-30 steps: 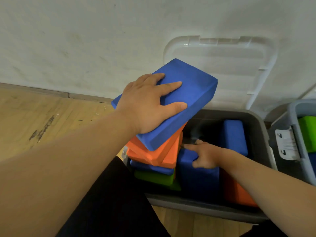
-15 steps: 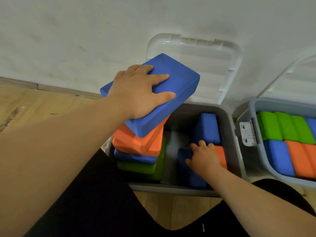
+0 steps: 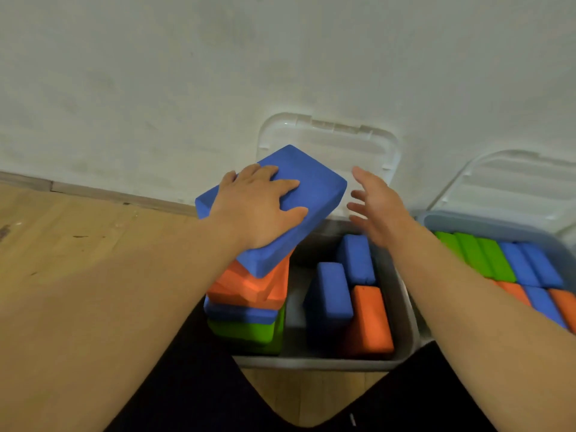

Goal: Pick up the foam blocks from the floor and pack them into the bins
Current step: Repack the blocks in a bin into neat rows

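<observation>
Backing wall (image 3: 156, 73): rises pale behind the grey bin (image 3: 311, 363), clear lid (image 3: 327, 141) leaning against it.
Floor (image 3: 78, 244): bare wood, open left of the grey bin.
Second bin (image 3: 436, 218): just right of the grey bin, packed in rows.
Stack (image 3: 246, 307): in the grey bin's left end, overhanging its left rim.
Top blue block (image 3: 311, 188): tilted, crowning the stack.
Left hand (image 3: 258, 207): flat on that block, fingers spread, pressing.
Right hand (image 3: 377, 207): over the grey bin's far rim, fingers splayed, holding nothing.
Upright blue block (image 3: 330, 300): right of mid-bin, against an orange block (image 3: 371, 316).
Gap (image 3: 294, 307): bare strip between the stack and the upright blue block.
</observation>
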Demonstrator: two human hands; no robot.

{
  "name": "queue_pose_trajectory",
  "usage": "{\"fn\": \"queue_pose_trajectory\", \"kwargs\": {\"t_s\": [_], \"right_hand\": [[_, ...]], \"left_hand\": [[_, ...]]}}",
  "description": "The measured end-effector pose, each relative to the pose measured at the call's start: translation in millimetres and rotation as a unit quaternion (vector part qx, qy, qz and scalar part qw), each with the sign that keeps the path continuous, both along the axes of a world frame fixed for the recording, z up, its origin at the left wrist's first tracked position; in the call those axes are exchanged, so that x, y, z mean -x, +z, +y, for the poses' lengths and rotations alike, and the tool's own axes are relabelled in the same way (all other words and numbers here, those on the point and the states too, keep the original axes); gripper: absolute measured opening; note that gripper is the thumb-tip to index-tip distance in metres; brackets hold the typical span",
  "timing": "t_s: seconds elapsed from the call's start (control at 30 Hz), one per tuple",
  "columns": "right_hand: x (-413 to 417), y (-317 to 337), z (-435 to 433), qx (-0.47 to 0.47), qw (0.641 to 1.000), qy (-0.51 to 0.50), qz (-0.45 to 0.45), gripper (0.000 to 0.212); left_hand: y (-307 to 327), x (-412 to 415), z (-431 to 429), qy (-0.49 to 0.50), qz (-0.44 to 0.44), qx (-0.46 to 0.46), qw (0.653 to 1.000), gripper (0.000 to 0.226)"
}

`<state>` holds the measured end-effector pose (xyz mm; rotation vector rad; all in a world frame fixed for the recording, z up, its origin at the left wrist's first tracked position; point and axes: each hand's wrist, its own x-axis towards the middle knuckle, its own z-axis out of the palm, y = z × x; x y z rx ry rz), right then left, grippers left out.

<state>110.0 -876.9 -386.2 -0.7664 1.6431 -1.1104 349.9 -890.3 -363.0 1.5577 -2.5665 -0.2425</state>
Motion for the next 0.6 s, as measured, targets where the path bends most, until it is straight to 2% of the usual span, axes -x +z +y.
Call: {"fn": "queue_pose_trajectory", "kwargs": {"t_s": [0.07, 0.17, 0.23, 0.3, 0.37, 0.43, 0.47, 0.5, 0.57, 0.6], "right_hand": [[-11, 12, -11, -0.016, 0.998, 0.053, 0.025, 0.066], [-22, 14, -15, -0.036, 0.995, 0.089, 0.007, 0.057], [-20, 22, -16, -0.015, 0.996, 0.09, 0.004, 0.063], [-13, 43, -12, 0.04, 0.998, 0.048, 0.01, 0.063], [4, 62, -3, 0.112, 0.993, -0.038, 0.009, 0.064], [24, 71, 11, 0.18, 0.974, -0.132, 0.047, 0.071], [31, 72, 20, 0.198, 0.961, -0.171, 0.085, 0.075], [36, 68, 28, 0.202, 0.949, -0.203, 0.134, 0.076], [39, 45, 44, 0.184, 0.922, -0.237, 0.245, 0.078], [36, 31, 52, 0.174, 0.91, -0.23, 0.296, 0.079]], "left_hand": [[6, 3, 6, -0.024, -0.034, -0.02, 0.999, 0.075], [16, 2, 13, -0.04, -0.058, -0.058, 0.996, 0.083], [19, -5, 16, -0.029, -0.024, -0.042, 0.998, 0.083], [16, -12, 18, -0.002, 0.041, -0.001, 0.999, 0.087], [9, -18, 19, 0.041, 0.134, 0.016, 0.99, 0.094], [-5, -22, 19, 0.053, 0.187, -0.038, 0.98, 0.094], [-15, -24, 21, 0.043, 0.17, -0.08, 0.981, 0.095], [-26, -25, 23, 0.027, 0.11, -0.109, 0.988, 0.097], [-48, -27, 26, 0.002, -0.053, -0.109, 0.993, 0.1], [-55, -26, 27, 0.001, -0.098, -0.096, 0.991, 0.096]]}}
